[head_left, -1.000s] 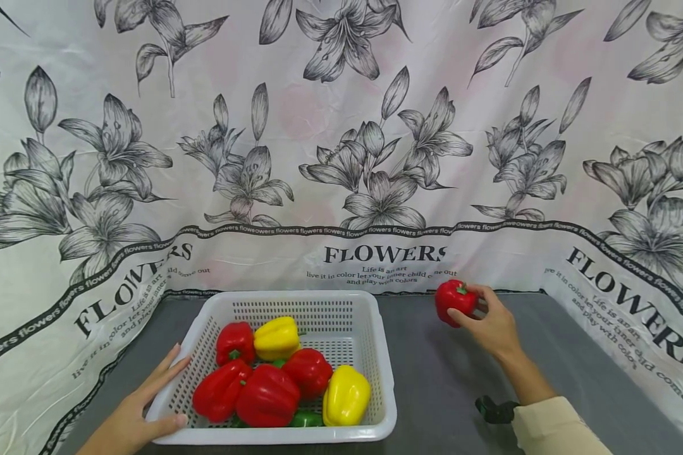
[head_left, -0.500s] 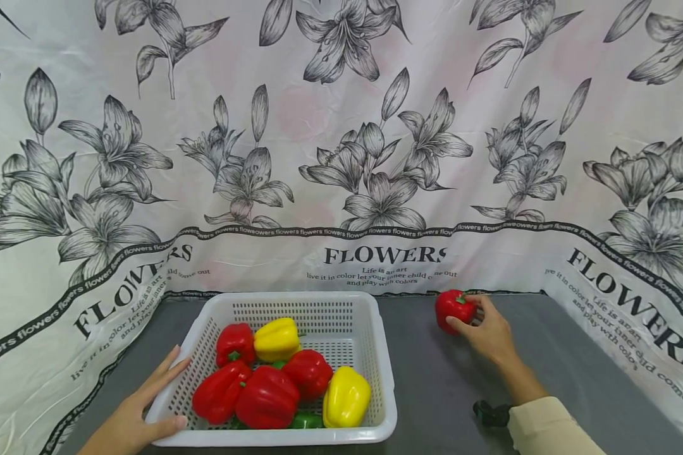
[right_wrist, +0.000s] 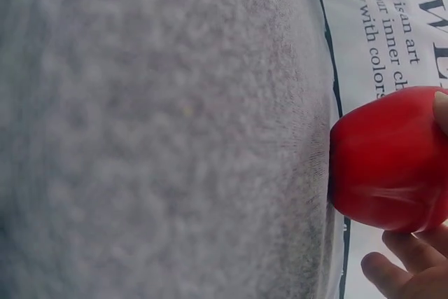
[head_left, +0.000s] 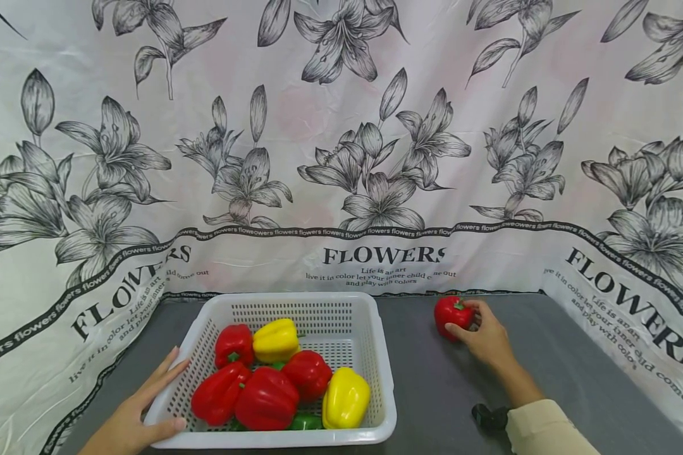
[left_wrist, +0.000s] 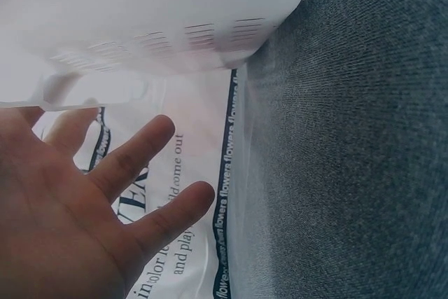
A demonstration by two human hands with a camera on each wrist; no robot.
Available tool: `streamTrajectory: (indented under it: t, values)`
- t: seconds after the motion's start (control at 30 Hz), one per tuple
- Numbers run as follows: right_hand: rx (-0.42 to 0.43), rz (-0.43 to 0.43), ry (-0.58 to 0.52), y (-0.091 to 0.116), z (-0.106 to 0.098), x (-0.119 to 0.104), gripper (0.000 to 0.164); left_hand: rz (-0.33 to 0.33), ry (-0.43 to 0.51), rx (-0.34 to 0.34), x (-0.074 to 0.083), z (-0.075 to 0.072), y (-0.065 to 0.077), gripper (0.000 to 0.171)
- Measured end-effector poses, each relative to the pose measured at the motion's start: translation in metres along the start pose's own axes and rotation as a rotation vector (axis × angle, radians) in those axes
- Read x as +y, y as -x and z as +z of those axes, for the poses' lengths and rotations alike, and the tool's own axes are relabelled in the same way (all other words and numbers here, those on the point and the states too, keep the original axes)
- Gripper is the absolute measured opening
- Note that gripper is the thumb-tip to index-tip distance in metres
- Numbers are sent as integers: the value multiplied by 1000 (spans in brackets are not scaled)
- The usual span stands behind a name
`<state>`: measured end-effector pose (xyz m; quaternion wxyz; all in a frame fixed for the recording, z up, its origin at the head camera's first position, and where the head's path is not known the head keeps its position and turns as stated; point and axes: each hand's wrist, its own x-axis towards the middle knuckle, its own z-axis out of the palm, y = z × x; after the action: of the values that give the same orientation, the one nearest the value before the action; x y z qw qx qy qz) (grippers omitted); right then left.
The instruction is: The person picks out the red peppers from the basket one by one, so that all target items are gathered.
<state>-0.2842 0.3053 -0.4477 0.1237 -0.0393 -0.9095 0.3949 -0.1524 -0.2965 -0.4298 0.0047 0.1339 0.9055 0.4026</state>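
My right hand (head_left: 487,333) pinches a red bell pepper (head_left: 451,316) between thumb and fingers, right of the basket. In the right wrist view the pepper (right_wrist: 392,159) stands with its base right at the grey tabletop. My left hand (head_left: 133,411) rests at the left side of a white perforated basket (head_left: 386,379), thumb on the front corner and fingers along the rim. The left wrist view shows that hand (left_wrist: 77,215) with straight, spread fingers under the basket's edge. Inside the basket lie several red bell peppers (head_left: 269,398), two yellow bell peppers (head_left: 346,398) and partly hidden green ones (head_left: 306,421).
A floral curtain (head_left: 296,189) hangs behind the table and along both sides. Grey cloth (head_left: 421,385) covers the tabletop. A black device (head_left: 489,417) is strapped to the right wrist, beside a cream sleeve (head_left: 546,430).
My right hand has lowered the red bell pepper toward the tabletop and slightly nearer to me. The left hand and the basket stay in place.
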Motion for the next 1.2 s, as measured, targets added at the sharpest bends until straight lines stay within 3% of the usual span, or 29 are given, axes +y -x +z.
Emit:
streamTrajectory:
  t: [0.2,0.47,0.87,1.2]
  values:
    - [-16,14,-18,2,-4,1,78,20,6,2,0,2,-1,71]
    - [-64,20,50,1,-6,1,87,156,-73,88,-2,4,-1,68]
    - [-93,6,5,2,-15,-14,95,144,-56,85,-8,1,0,67]
    - [-39,-111,40,19,-55,-45,94,122,-45,75,-3,3,1,66]
